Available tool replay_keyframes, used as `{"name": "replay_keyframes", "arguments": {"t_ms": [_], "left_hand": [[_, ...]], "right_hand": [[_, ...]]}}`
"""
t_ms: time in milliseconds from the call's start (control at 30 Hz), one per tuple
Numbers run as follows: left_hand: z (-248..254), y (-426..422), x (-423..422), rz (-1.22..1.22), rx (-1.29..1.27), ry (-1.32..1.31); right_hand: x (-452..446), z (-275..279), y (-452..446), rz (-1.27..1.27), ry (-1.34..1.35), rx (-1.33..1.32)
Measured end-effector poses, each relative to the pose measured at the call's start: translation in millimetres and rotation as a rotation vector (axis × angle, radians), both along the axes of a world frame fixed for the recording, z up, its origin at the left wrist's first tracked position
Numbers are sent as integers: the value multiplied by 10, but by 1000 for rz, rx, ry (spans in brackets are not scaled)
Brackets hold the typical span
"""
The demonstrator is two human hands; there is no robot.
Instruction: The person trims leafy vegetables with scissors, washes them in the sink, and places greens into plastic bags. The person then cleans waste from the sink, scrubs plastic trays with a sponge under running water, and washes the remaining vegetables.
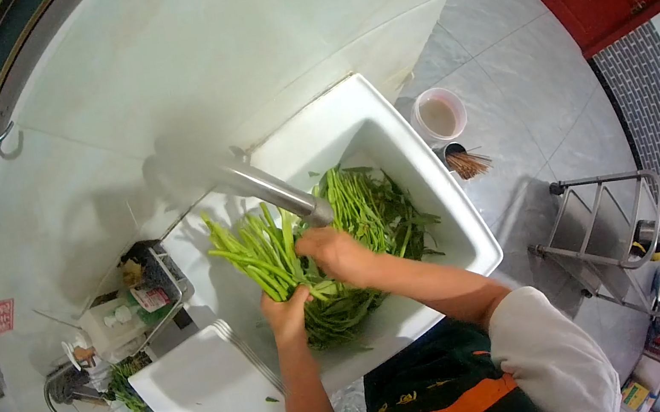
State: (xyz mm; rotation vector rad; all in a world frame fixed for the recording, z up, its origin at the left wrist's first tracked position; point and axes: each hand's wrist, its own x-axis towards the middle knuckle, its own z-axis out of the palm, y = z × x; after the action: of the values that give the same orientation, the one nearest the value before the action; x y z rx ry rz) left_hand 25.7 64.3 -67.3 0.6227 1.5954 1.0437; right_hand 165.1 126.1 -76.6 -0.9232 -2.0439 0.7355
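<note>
My left hand (286, 312) is closed round a bunch of long-stemmed greens (247, 254) that look like water spinach, their pale cut stems pointing up and left. My right hand (336, 252) is closed at the right side of this bunch, fingers curled on a stem and partly hidden. The bunch's leaves hang down into the white sink (462, 224). More of the same greens (369, 204) lie in the basin, behind and right of my right hand. The metal faucet (276, 193) reaches over the sink just above my hands. No running water shows.
A ribbed white drainboard (194, 383) adjoins the sink's left side. Beyond it stands a rack (157, 285) with bottles and sponges. On the floor at right are a white bucket (438, 115), a holder of thin sticks (466, 163) and a metal cart (609, 222).
</note>
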Motion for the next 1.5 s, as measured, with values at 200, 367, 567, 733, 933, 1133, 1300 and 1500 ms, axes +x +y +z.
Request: {"name": "replay_keyframes", "arguments": {"t_ms": [200,367,567,733,933,1133,1300,1500], "left_hand": [[194,-173,-233,105,-65,36],[200,-311,-439,133,2,-17],[208,-284,-386,82,121,-108],[78,-331,-290,66,158,-43],[158,-319,-132,248,29,-42],[53,-356,-271,173,-7,-61],[107,-368,-250,-43,-159,135],[-78,-529,-367,-91,-179,69]], "right_hand": [[-21,-170,316,-185,69,-110],[-35,6,145,-220,-33,3],[-136,34,-323,411,167,-460],[-196,47,-378,149,234,-580],[-218,49,-436,215,140,-478],[3,37,-105,215,591,-1172],[26,422,147,222,1189,-1539],[57,182,517,-38,1243,-1212]]}}
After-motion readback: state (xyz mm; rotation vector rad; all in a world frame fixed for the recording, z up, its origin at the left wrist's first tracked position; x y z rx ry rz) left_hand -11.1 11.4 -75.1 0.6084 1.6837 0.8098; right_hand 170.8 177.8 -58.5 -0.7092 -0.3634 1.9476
